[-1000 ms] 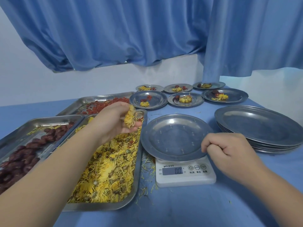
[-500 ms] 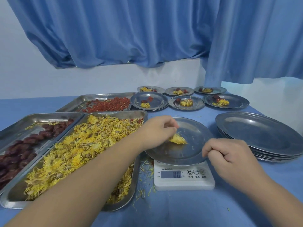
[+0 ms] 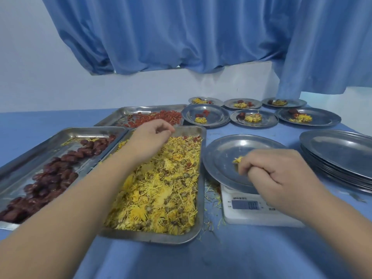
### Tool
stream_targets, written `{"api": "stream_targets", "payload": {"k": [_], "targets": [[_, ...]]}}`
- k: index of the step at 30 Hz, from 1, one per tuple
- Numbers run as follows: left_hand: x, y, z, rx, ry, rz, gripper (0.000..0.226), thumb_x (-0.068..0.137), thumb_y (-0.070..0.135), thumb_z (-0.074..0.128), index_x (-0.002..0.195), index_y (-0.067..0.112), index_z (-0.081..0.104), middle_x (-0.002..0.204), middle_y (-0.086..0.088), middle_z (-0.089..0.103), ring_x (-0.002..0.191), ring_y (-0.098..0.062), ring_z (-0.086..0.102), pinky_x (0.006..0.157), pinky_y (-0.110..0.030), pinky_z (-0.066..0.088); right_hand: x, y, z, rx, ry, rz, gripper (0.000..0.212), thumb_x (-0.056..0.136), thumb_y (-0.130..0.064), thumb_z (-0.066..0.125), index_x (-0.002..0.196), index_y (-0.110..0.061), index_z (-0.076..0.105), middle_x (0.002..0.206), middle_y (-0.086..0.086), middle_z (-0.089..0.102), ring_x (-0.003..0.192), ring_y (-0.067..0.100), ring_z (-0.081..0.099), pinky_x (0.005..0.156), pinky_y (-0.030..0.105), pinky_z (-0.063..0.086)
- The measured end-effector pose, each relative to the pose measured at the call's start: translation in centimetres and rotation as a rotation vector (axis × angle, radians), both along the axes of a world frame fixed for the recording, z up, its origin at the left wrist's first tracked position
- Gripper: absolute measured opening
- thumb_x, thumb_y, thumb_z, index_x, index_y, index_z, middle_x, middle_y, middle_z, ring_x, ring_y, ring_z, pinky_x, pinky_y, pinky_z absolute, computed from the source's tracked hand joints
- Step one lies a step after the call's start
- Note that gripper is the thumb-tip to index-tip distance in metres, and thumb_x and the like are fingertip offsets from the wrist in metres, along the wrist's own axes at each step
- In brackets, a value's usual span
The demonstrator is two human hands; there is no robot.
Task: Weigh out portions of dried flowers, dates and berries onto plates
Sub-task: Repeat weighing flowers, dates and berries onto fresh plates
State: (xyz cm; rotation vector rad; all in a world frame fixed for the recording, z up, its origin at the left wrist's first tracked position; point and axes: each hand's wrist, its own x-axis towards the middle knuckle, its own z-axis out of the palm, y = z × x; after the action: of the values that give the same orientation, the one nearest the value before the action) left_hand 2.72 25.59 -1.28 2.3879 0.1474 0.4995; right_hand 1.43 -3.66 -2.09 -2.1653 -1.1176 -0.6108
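From the head camera, the white scale is sitting on the blue counter and carrying a round steel plate. Its display is reading too blurred to make out.

The right hand is hovering over the near side of that plate, directly above the scale. Its fingers are curling inward, with the tips meeting a small flower clump lying on the plate. I cannot tell whether they are pinching it or only touching it.

Just left of the scale, the flower tray is lying full of dried flowers, with loose petals scattering between it and the scale. The left hand is hanging over that tray's far end, fingers bunching together at the tips. I cannot tell if anything is held between them.

Farther left of the scale, the date tray is holding dark red dates. Beyond the scale to the left, the berry tray is holding red berries.

Straight beyond the scale, six filled plates are sitting in two rows. Right of the scale, a stack of plates is waiting. A blue curtain is hanging behind everything.
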Motion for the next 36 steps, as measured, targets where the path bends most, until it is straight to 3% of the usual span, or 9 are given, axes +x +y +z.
{"api": "stream_targets", "payload": {"k": [3, 7, 13, 17, 20, 22, 27, 32, 36], "targets": [[0.3, 4.4, 0.5, 0.037, 0.018, 0.127, 0.014, 0.098, 0.025, 0.050, 0.105, 0.025, 0.063, 0.089, 0.004, 0.066, 0.046, -0.003, 0.048, 0.040, -0.015, 0.039, 0.8, 2.1, 0.1, -0.028, 0.015, -0.048, 0.025, 0.072, -0.016, 0.039, 0.063, -0.016, 0.062, 0.057, -0.006, 0.057, 0.059, 0.014, 0.053, 0.054, 0.035, 0.046], [0.4, 10.3, 0.8, 0.082, -0.033, 0.310, 0.018, 0.097, 0.028, 0.048, 0.103, 0.025, 0.064, 0.092, 0.004, 0.066, 0.062, -0.012, 0.052, 0.065, -0.028, 0.044, 1.1, 3.1, -1.0, -0.057, -0.002, -0.123, 0.021, 0.073, -0.011, 0.045, 0.066, -0.019, 0.063, 0.061, -0.010, 0.056, 0.061, 0.016, 0.053, 0.053, 0.035, 0.047], [1.3, 17.0, -0.4, 0.049, -0.011, 0.594, 0.028, 0.097, 0.030, 0.045, 0.104, 0.015, 0.068, 0.089, -0.012, 0.067, 0.076, -0.028, 0.057, 0.069, -0.035, 0.043, 1.3, 3.2, -1.9, -0.091, -0.090, -0.172, 0.028, 0.076, -0.019, 0.040, 0.072, -0.021, 0.067, 0.065, -0.011, 0.054, 0.061, 0.017, 0.055, 0.047, 0.033, 0.048], [2.6, 17.8, -1.7, 0.188, 0.253, 0.486, 0.032, 0.100, 0.018, 0.038, 0.110, 0.021, 0.068, 0.082, -0.010, 0.065, 0.061, -0.027, 0.056, 0.054, -0.029, 0.042, 1.3, 3.1, -1.8, -0.109, -0.121, -0.174, 0.028, 0.077, -0.021, 0.040, 0.072, -0.020, 0.068, 0.064, -0.009, 0.055, 0.059, 0.019, 0.055, 0.047, 0.033, 0.048], [4.0, 17.7, -2.2, 0.283, 0.392, 0.383, 0.040, 0.098, 0.007, 0.035, 0.121, 0.021, 0.065, 0.103, -0.009, 0.064, 0.075, -0.025, 0.062, 0.058, -0.031, 0.045, 1.1, 2.9, -1.8, -0.105, -0.130, -0.159, 0.027, 0.079, -0.020, 0.042, 0.072, -0.019, 0.068, 0.065, -0.008, 0.056, 0.060, 0.020, 0.056, 0.049, 0.034, 0.049], [4.6, 18.0, -2.3, 0.332, 0.462, 0.355, 0.040, 0.098, 0.006, 0.036, 0.126, 0.016, 0.062, 0.102, -0.007, 0.064, 0.078, -0.023, 0.064, 0.056, -0.029, 0.046, 1.0, 2.8, -1.8, -0.094, -0.132, -0.150, 0.025, 0.079, -0.019, 0.043, 0.073, -0.019, 0.068, 0.067, -0.008, 0.056, 0.060, 0.020, 0.056, 0.050, 0.034, 0.049], [4.5, 19.3, -1.7, 0.291, 0.503, 0.304, 0.033, 0.094, 0.002, 0.044, 0.107, 0.023, 0.065, 0.084, -0.007, 0.071, 0.050, -0.019, 0.068, 0.042, -0.027, 0.050, 0.8, 2.5, -1.9, -0.057, -0.146, -0.132, 0.025, 0.078, -0.017, 0.044, 0.075, -0.018, 0.069, 0.069, -0.005, 0.060, 0.061, 0.022, 0.058, 0.051, 0.035, 0.050], [3.8, 20.3, -1.4, 0.410, 0.568, 0.250, 0.038, 0.083, -0.005, 0.049, 0.093, 0.025, 0.072, 0.091, 0.001, 0.072, 0.076, -0.018, 0.070, 0.068, -0.036, 0.059, 0.6, 2.2, -1.9, -0.024, -0.134, -0.113, 0.025, 0.079, -0.015, 0.044, 0.075, -0.018, 0.069, 0.069, -0.005, 0.059, 0.061, 0.023, 0.058, 0.052, 0.036, 0.049], [2.9, 21.1, -1.7, 0.325, 0.588, 0.255, 0.045, 0.079, -0.010, 0.050, 0.101, 0.025, 0.066, 0.100, 0.000, 0.067, 0.068, -0.020, 0.071, 0.053, -0.030, 0.056, 0.4, 2.0, -1.8, -0.009, -0.119, -0.116, 0.024, 0.079, -0.016, 0.045, 0.074, -0.019, 0.068, 0.067, -0.005, 0.059, 0.061, 0.022, 0.058, 0.052, 0.036, 0.050]]}}
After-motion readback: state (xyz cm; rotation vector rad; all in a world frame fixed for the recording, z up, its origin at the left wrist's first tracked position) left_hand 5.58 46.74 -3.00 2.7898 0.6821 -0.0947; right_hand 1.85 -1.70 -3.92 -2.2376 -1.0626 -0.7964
